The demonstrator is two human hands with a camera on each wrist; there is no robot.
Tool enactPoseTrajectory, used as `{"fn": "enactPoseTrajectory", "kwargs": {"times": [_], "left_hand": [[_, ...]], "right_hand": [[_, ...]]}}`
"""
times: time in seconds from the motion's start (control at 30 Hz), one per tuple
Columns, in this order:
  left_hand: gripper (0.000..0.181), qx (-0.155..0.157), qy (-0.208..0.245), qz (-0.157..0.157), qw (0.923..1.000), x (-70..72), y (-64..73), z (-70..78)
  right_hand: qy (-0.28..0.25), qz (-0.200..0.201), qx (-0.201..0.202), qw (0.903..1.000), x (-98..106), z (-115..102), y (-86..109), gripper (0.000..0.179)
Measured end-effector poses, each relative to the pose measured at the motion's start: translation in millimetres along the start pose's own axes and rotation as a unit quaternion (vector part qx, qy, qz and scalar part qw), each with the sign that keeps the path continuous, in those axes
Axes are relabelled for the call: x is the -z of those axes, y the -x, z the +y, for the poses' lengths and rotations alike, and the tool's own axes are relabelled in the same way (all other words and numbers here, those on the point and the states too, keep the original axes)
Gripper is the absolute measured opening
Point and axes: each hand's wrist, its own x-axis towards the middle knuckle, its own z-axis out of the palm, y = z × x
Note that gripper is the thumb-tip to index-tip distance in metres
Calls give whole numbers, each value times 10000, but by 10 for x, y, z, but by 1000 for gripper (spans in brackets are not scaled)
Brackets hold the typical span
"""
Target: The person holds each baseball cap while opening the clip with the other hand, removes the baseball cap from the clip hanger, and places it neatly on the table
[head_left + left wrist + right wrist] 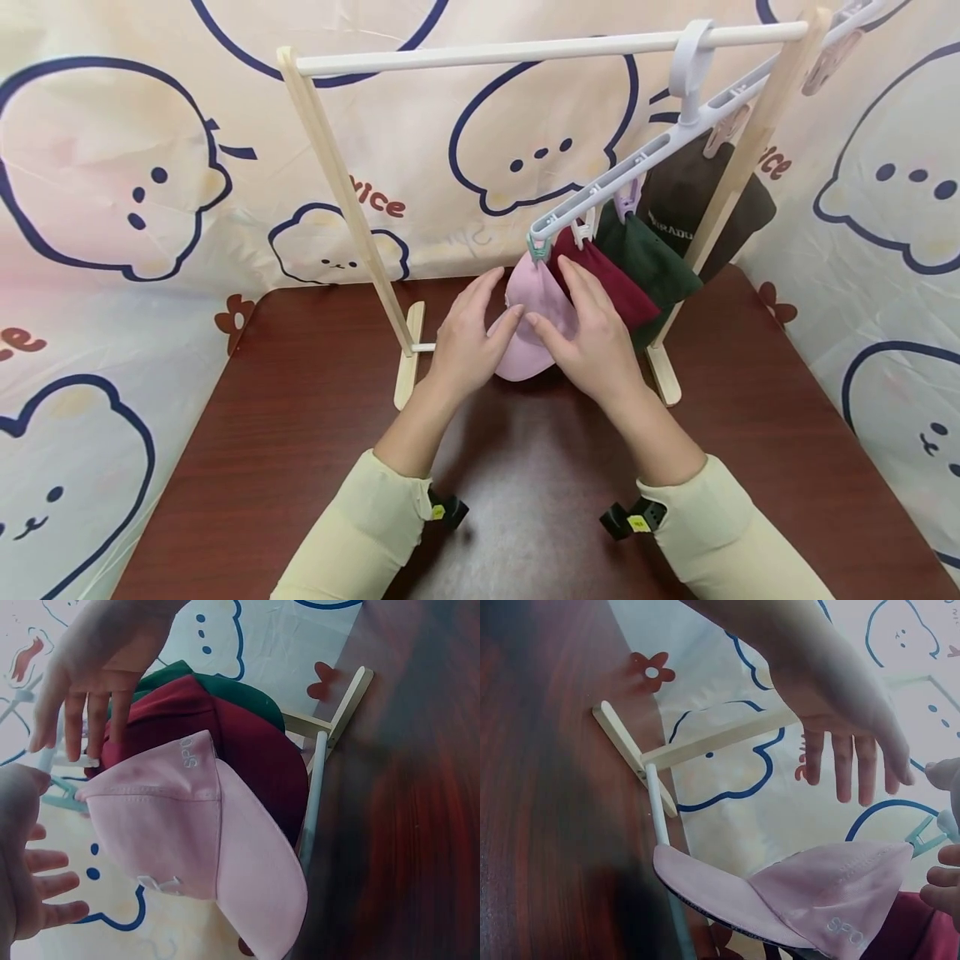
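A pink cap (525,360) hangs brim down from a teal clip (538,248) at the near end of a white clip hanger (637,169). My left hand (467,333) is at the cap's left side and my right hand (598,337) at its right, thumbs in front of it. In the left wrist view, gaps show between both hands and the pink cap (165,825). The fingers are spread and gently bent, gripping nothing. Right behind it hang a maroon cap (624,287) and a dark green cap (660,260) from their own clips.
The hanger hooks over the top bar (480,57) of a wooden rack and slants past its right post (738,167). A dark brown cap (678,187) hangs farther back. Below is a brown table (315,467); cartoon-printed cloth (112,208) stands around it.
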Motion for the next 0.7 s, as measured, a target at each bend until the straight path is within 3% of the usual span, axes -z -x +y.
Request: {"fn": "enactPoseTrajectory", "kwargs": {"times": [0.33, 0.7], "left_hand": [[54, -123, 1, 160, 9998, -94, -147, 22], [54, -70, -66, 115, 9999, -80, -331, 85]], "right_hand": [[-249, 50, -97, 9996, -48, -7, -88, 77], [-441, -63, -368, 9983, -39, -11, -220, 78]]}}
